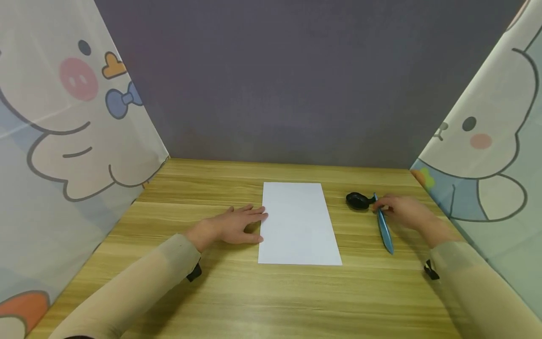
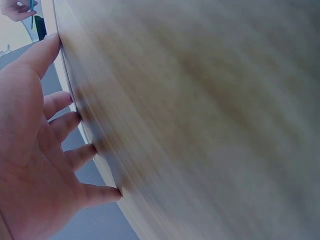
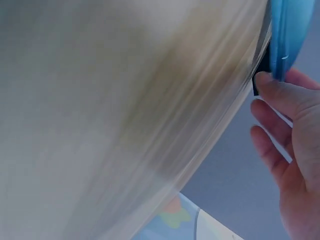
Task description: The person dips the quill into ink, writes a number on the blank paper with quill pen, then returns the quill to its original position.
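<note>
A white sheet of paper (image 1: 298, 223) lies flat on the wooden table. My left hand (image 1: 237, 226) rests on the table at the sheet's left side, fingers spread and fingertips at its edge. To the right of the paper, my right hand (image 1: 402, 212) pinches a slim blue leaf-shaped item (image 1: 384, 233) near its far end, between thumb and finger. That item looks glossy, with a ridge along its middle, in the right wrist view. Just left of this hand sits a black rounded object (image 1: 358, 201) with a short stem toward the blue item; whether they touch I cannot tell.
The wood-grain table (image 1: 288, 301) runs back to a dark grey panel (image 1: 288, 84). Cloths printed with cartoon animals stand at the left (image 1: 101, 155) and right (image 1: 482, 155) sides, the right one close to my right arm.
</note>
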Demonstrator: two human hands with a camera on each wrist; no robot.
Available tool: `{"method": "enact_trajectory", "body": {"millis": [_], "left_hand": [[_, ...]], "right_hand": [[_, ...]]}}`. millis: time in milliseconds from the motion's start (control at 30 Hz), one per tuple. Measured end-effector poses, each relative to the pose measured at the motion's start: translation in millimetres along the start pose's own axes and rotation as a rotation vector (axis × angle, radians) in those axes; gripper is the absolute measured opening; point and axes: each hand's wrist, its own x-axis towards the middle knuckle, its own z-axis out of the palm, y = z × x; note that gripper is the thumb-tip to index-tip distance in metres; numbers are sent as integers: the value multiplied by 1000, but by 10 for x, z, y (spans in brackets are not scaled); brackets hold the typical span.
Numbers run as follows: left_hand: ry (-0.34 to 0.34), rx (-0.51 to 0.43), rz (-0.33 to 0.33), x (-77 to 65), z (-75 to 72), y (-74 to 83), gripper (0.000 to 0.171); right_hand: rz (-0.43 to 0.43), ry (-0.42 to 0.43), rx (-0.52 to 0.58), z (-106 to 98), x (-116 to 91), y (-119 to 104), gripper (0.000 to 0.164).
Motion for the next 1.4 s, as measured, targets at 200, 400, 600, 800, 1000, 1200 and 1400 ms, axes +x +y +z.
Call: {"method": "enact_trajectory", "body": {"millis": [200,400,600,800,1000,1200,1400], "left_hand": [[-1,-4,2,-2,-13,-4,81],[10,-1,-6,-11,-6,-15,81],[7,2,-12,-25,-13,-7,82],[1,2,-12,-13,-11,-9,82],[6,2,1,10,-5,-32,82],[2,1,8,23,0,-47,82],[2,4,11,27,11,-54,83]], "right_hand": [[75,68,65,-16,-52,30,22],[212,181,278,-45,-29,-13,23],[324,297,543,-56,17,-43,29],[431,336,742,-50,87,-60,45],[384,410,930,-8,164,-80,41],[317,451,1050,93,225,-89,21],[357,458,1066,150,292,-117,16]]}}
